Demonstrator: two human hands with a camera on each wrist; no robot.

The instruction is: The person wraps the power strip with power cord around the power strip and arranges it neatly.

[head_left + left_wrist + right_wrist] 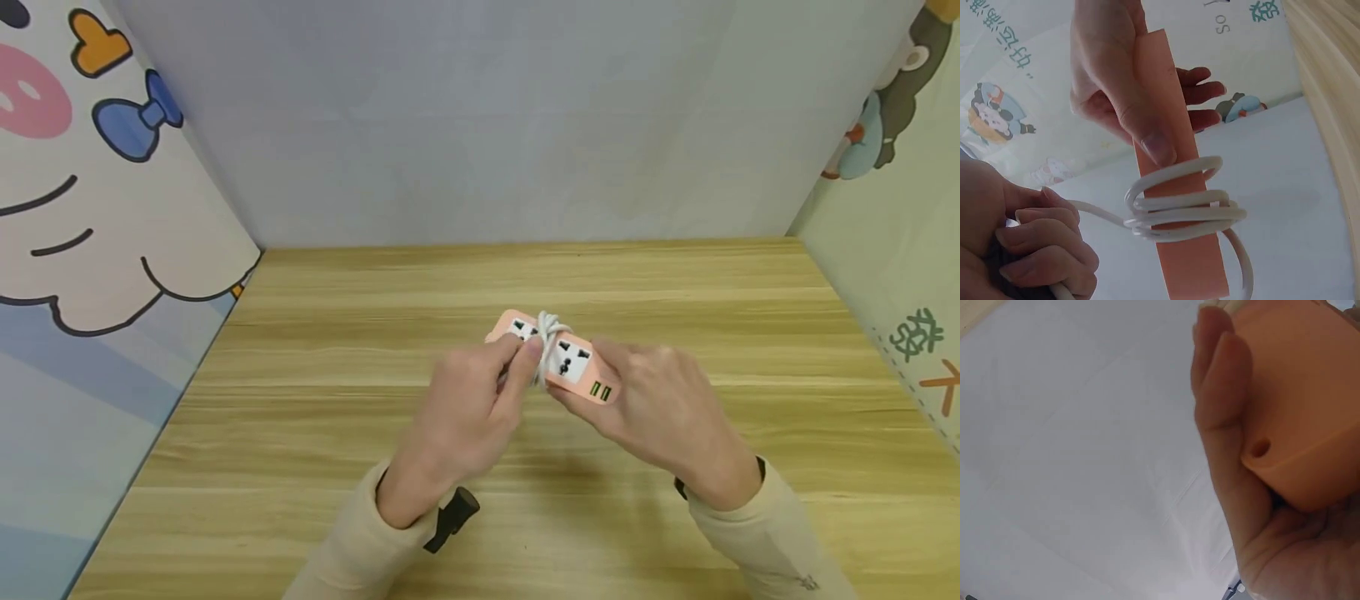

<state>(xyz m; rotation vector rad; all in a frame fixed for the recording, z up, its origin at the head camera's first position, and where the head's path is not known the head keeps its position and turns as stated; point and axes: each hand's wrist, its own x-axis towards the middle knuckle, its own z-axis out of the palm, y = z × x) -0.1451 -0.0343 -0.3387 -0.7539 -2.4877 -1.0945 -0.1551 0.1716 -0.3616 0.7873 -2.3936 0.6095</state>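
A pink power strip [573,360] with white socket faces and two USB ports is held above the table, tilted. White cable [550,337] is wound several times around its middle. My right hand [663,408] grips the strip's right end, thumb along one side and fingers on the other; in the right wrist view, fingers lie along the pink casing [1310,394]. My left hand [468,408] pinches the cable beside the windings. In the left wrist view, the curled left fingers [1047,250] also enclose a dark object [1007,269], mostly hidden, with cable emerging below.
A wood-grain table [337,333] lies under both hands. Behind it stands a pale cloth wall [525,125], with cartoon-printed panels on the left [112,208] and right [885,250]. A black strap piece [453,518] sticks out at the left wrist.
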